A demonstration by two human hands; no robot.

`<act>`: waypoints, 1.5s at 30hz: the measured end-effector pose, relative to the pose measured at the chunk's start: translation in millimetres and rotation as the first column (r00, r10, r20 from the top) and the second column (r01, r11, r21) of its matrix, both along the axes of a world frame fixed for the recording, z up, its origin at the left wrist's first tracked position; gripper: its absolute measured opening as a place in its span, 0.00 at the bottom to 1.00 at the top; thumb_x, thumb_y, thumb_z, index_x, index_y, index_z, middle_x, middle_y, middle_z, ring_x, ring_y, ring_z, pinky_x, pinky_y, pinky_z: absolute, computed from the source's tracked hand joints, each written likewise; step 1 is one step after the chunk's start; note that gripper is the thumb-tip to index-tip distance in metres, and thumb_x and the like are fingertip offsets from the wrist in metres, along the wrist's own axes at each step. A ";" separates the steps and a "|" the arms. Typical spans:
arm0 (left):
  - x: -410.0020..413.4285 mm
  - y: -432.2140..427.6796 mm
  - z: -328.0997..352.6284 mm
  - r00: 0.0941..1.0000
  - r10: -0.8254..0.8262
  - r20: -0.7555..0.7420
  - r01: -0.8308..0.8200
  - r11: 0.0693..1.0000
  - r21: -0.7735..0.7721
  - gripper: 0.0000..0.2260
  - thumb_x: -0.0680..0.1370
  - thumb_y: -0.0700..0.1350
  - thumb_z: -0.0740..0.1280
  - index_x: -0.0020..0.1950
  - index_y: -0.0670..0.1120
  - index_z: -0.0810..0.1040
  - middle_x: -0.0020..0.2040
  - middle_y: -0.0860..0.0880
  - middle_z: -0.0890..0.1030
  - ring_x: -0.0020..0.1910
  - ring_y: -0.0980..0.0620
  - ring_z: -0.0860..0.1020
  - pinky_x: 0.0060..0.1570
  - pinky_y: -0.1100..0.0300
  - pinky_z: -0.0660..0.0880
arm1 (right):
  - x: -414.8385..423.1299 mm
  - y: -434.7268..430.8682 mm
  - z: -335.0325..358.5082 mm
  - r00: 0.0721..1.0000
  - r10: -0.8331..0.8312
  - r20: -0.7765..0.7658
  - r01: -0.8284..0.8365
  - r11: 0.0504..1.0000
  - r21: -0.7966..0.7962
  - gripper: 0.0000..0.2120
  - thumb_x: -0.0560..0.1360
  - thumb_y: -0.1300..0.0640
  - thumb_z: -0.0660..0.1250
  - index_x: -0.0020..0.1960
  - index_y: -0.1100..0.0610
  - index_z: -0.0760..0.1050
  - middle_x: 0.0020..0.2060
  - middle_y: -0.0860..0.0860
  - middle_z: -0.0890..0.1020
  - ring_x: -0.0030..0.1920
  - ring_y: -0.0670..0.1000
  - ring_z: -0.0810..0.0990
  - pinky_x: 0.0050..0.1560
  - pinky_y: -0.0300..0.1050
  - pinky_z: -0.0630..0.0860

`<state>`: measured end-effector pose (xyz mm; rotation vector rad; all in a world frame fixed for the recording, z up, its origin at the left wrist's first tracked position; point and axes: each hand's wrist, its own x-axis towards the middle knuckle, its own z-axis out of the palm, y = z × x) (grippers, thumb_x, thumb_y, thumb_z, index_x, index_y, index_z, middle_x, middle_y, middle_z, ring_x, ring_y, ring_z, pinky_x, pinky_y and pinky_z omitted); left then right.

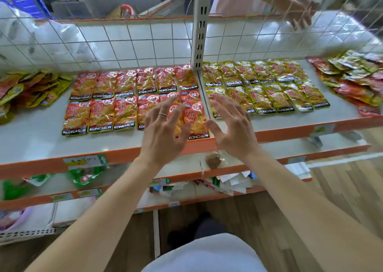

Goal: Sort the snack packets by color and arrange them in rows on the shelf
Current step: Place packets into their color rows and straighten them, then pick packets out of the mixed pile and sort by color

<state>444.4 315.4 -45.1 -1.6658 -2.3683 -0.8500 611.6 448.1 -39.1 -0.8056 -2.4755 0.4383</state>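
Red snack packets (pixel 116 97) lie in two rows on the left half of the white shelf (pixel 37 139). Yellow snack packets (pixel 267 85) lie in two rows on the right half. My left hand (pixel 163 130) hovers with spread fingers over the red packets at the right end of the front row. My right hand (pixel 230 124) hovers beside it, fingers spread, over the shelf's middle seam and the nearest yellow packet. Neither hand holds anything. One red packet (pixel 195 120) between my hands lies slightly forward of its row.
A mixed heap of red and yellow packets (pixel 31 87) lies at the shelf's far left, another mixed heap (pixel 356 79) at the far right. A slotted upright post (pixel 200 25) and wire grid back the shelf. Lower shelves hold green packets (pixel 85 174) and papers. Another person's hand (pixel 304 12) reaches behind the grid.
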 end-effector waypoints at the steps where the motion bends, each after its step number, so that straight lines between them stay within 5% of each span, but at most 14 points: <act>1: 4.7 2.0 2.8 1.000 -0.011 -0.007 0.011 1.000 -0.016 0.23 0.80 0.58 0.58 0.70 0.47 0.75 0.75 0.45 0.69 0.72 0.43 0.66 0.70 0.46 0.61 | 7.7 -0.1 4.2 1.000 -0.021 0.001 0.021 1.000 0.002 0.27 0.79 0.40 0.60 0.74 0.51 0.70 0.76 0.48 0.67 0.77 0.52 0.61 0.75 0.50 0.56; 6: 39.1 21.8 13.3 0.997 -0.081 -0.017 0.080 0.994 -0.077 0.26 0.79 0.60 0.57 0.72 0.47 0.73 0.75 0.45 0.70 0.73 0.42 0.66 0.71 0.42 0.62 | 49.5 5.1 18.9 0.992 -0.122 0.018 0.122 0.992 0.013 0.28 0.78 0.38 0.60 0.74 0.47 0.69 0.78 0.47 0.63 0.79 0.49 0.55 0.76 0.51 0.51; 12: 104.2 69.9 13.9 0.952 -0.264 -0.156 0.253 0.963 -0.091 0.24 0.80 0.56 0.60 0.71 0.45 0.74 0.74 0.44 0.71 0.71 0.40 0.69 0.70 0.41 0.66 | 119.2 44.8 19.0 0.978 -0.208 -0.022 0.208 0.978 -0.006 0.26 0.77 0.37 0.59 0.72 0.46 0.72 0.77 0.48 0.66 0.78 0.51 0.58 0.74 0.60 0.58; 27: 331.7 253.6 7.6 0.942 -0.333 0.041 0.336 0.932 -0.133 0.24 0.80 0.57 0.57 0.71 0.45 0.72 0.75 0.45 0.69 0.73 0.40 0.67 0.71 0.44 0.63 | 352.6 183.5 15.0 0.909 -0.416 -0.020 0.413 0.907 -0.078 0.27 0.77 0.36 0.58 0.72 0.48 0.72 0.76 0.50 0.68 0.77 0.54 0.62 0.70 0.69 0.61; 33: 368.9 290.6 14.6 0.916 -0.398 0.056 0.402 0.906 -0.133 0.24 0.80 0.58 0.56 0.69 0.45 0.72 0.75 0.45 0.69 0.72 0.41 0.67 0.71 0.44 0.64 | 390.9 210.7 24.4 0.874 -0.486 0.020 0.485 0.867 -0.110 0.27 0.78 0.39 0.61 0.74 0.47 0.70 0.75 0.48 0.67 0.77 0.50 0.60 0.72 0.58 0.54; 38: 379.4 332.8 20.3 0.890 -0.456 0.017 0.456 0.885 -0.097 0.24 0.79 0.58 0.56 0.69 0.45 0.72 0.75 0.44 0.69 0.71 0.41 0.68 0.70 0.45 0.65 | 405.1 240.9 28.4 0.861 -0.508 0.025 0.508 0.857 -0.087 0.25 0.79 0.49 0.68 0.75 0.49 0.69 0.73 0.47 0.71 0.74 0.51 0.65 0.69 0.61 0.61; 45: 390.4 396.2 22.2 0.855 -0.518 0.024 0.518 0.854 -0.034 0.23 0.78 0.57 0.59 0.66 0.44 0.75 0.75 0.46 0.70 0.72 0.42 0.67 0.70 0.44 0.66 | 416.1 284.4 38.2 0.787 -0.609 0.097 0.615 0.787 -0.052 0.28 0.77 0.50 0.70 0.75 0.46 0.68 0.74 0.44 0.70 0.74 0.48 0.63 0.66 0.54 0.60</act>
